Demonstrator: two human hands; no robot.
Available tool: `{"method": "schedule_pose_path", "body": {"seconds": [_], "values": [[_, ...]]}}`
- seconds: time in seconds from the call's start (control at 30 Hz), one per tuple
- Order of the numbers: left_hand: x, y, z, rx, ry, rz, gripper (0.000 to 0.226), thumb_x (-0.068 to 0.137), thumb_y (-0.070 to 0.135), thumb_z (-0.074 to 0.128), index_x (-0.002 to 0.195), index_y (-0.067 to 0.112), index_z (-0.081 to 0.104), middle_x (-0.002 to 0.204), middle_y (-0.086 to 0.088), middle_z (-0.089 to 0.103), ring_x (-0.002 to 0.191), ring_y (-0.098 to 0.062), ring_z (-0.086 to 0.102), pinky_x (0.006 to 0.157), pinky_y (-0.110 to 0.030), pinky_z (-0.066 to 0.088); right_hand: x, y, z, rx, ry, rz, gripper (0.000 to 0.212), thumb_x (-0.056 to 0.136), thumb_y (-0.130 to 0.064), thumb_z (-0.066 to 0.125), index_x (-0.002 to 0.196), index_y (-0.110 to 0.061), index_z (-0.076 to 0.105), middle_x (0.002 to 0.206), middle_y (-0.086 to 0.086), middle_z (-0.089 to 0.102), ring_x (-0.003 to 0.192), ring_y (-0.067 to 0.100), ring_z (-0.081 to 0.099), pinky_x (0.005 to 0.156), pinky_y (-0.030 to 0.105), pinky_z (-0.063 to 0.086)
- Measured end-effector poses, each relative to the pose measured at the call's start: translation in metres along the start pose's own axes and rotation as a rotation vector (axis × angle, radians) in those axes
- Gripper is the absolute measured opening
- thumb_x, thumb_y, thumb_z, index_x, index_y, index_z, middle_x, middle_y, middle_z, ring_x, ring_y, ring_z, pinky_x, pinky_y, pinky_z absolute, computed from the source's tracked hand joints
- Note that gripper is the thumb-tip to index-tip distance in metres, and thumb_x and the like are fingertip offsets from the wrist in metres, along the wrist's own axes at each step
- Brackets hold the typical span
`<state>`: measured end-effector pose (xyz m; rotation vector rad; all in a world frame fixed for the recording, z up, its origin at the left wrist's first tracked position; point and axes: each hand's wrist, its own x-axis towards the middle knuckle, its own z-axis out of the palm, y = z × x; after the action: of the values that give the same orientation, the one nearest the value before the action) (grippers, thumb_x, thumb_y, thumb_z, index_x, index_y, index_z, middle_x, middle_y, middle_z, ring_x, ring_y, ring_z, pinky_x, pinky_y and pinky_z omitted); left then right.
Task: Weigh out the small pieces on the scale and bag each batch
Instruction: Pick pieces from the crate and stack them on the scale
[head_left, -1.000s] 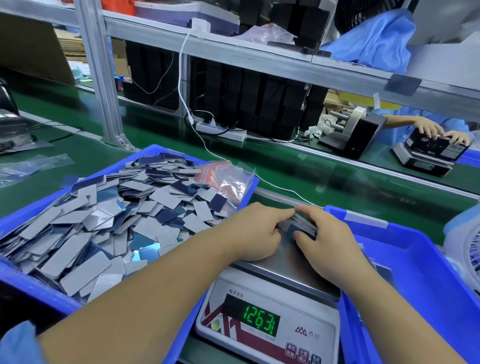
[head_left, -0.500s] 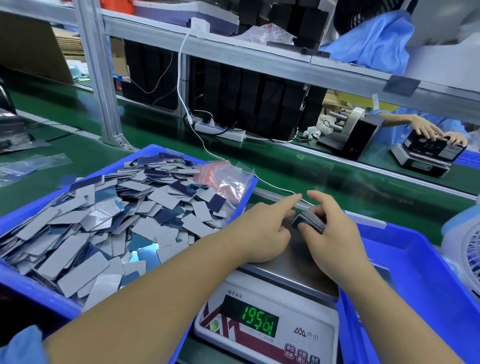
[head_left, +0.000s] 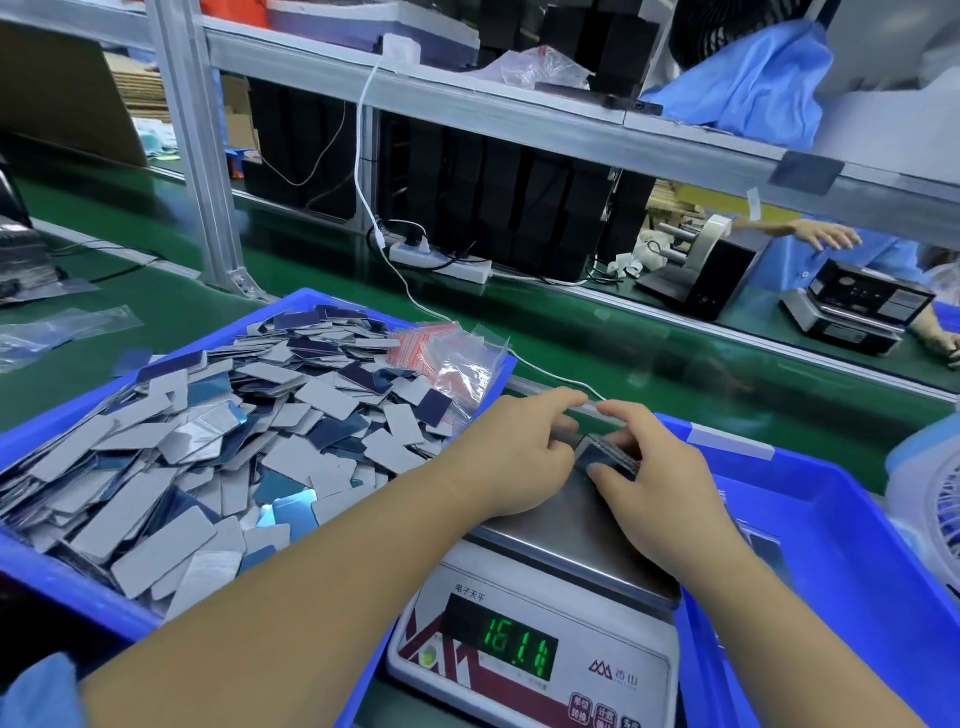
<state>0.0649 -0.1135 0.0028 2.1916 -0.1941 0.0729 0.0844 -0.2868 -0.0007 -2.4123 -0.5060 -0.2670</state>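
Hands meet at the scale pan's (head_left: 566, 530) far edge: right hand (head_left: 660, 483) pinches a stack of pieces (head_left: 605, 457); left hand (head_left: 514, 452), forefinger extended, touches it.

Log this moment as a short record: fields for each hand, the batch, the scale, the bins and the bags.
left hand: fingers curled against the stack's left end, index finger stretched forward
right hand: grips the stack from the right
stack of pieces: squared up between both hands, above the scale's far edge
scale: steel pan, green digits lit on the display
left bin: blue, heaped with loose grey and blue pieces
bags: clear, red-striped, at that bin's far right corner
right bin: blue, contents mostly hidden
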Motion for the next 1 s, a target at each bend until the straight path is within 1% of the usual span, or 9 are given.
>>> {"method": "schedule_pose_path", "body": {"seconds": [0.13,0.2,0.3,0.37,0.47,0.63,0.77,0.87,1.0], "values": [[0.002,0.009,0.004,-0.443,0.112,-0.083,0.048,0.081,0.023,0.057,0.129,0.03,0.06,0.116,0.009,0.069,0.101,-0.007,0.065,0.086,-0.026,0.054,-0.002,-0.009,-0.002,0.157,0.254,-0.069,0.053,0.082,-0.01,0.074,0.125,-0.035,0.056,0.094,-0.02,0.066,0.09,-0.005,0.057,0.07,0.006,0.04],[0.003,0.015,0.014,-0.824,0.015,-0.153,0.045,0.074,0.024,0.061,0.119,0.02,0.065,0.108,-0.001,0.07,0.096,-0.017,0.066,0.094,-0.038,0.056,-0.003,-0.013,0.0,0.174,0.32,-0.112,0.054,0.081,-0.008,0.073,0.127,-0.032,0.057,0.1,-0.014,0.067,0.091,-0.001,0.058,0.075,0.008,0.042],[0.0,0.022,0.03,-1.09,-0.109,-0.117,0.037,0.085,0.017,0.067,0.121,0.009,0.066,0.101,-0.005,0.072,0.088,-0.016,0.068,0.074,-0.03,0.057,-0.002,-0.016,0.005,0.159,0.333,-0.135,0.06,0.076,0.005,0.067,0.13,-0.022,0.06,0.102,-0.006,0.063,0.089,0.006,0.056,0.079,0.014,0.044],[0.001,0.024,0.035,-1.096,-0.05,-0.143,0.031,0.091,0.012,0.07,0.121,0.005,0.065,0.098,-0.009,0.072,0.084,-0.017,0.068,0.068,-0.027,0.054,-0.002,-0.017,0.007,0.113,0.334,-0.157,0.066,0.07,0.012,0.066,0.129,-0.018,0.061,0.1,-0.005,0.059,0.088,0.004,0.051,0.077,0.005,0.04],[0.003,0.024,0.037,-1.022,0.049,-0.182,0.023,0.09,0.008,0.072,0.112,0.006,0.069,0.103,-0.019,0.074,0.087,-0.023,0.067,0.076,-0.035,0.051,0.0,-0.018,0.011,0.062,0.332,-0.224,0.071,0.062,0.015,0.06,0.128,-0.011,0.061,0.099,-0.002,0.056,0.087,0.003,0.046,0.079,0.001,0.036],[0.007,0.021,0.023,-0.958,0.057,-0.135,0.017,0.09,0.005,0.07,0.107,0.005,0.071,0.088,-0.007,0.074,0.079,-0.017,0.069,0.071,-0.029,0.054,0.002,-0.022,0.009,0.0,0.278,-0.335,0.068,0.064,0.001,0.067,0.131,-0.008,0.056,0.105,-0.004,0.052,0.096,0.009,0.047,0.085,0.001,0.033],[0.005,0.019,-0.002,-1.104,-0.072,-0.134,0.034,0.092,0.005,0.067,0.125,0.001,0.059,0.098,-0.012,0.076,0.087,-0.024,0.075,0.072,-0.029,0.061,0.003,-0.016,-0.004,-0.048,0.214,-0.457,0.092,0.06,-0.031,0.085,0.141,-0.011,0.048,0.129,0.005,0.053,0.116,0.021,0.046,0.102,0.025,0.035],[-0.001,0.016,-0.012,-1.126,-0.214,-0.105,0.031,0.095,0.005,0.062,0.125,0.004,0.058,0.108,-0.019,0.074,0.097,-0.031,0.073,0.084,-0.036,0.061,0.0,-0.012,-0.012,0.066,0.035,-0.469,0.108,0.058,-0.044,0.087,0.149,-0.018,0.034,0.143,-0.004,0.047,0.132,0.016,0.04,0.11,0.021,0.031],[-0.007,0.015,-0.014,-1.074,-0.42,-0.101,0.04,0.091,0.012,0.062,0.13,0.003,0.058,0.115,-0.024,0.067,0.104,-0.037,0.066,0.069,-0.033,0.057,-0.002,-0.008,-0.012,0.192,-0.058,-0.442,0.102,0.055,-0.036,0.095,0.142,-0.03,0.04,0.127,-0.029,0.049,0.125,0.014,0.047,0.1,0.015,0.04]]}}
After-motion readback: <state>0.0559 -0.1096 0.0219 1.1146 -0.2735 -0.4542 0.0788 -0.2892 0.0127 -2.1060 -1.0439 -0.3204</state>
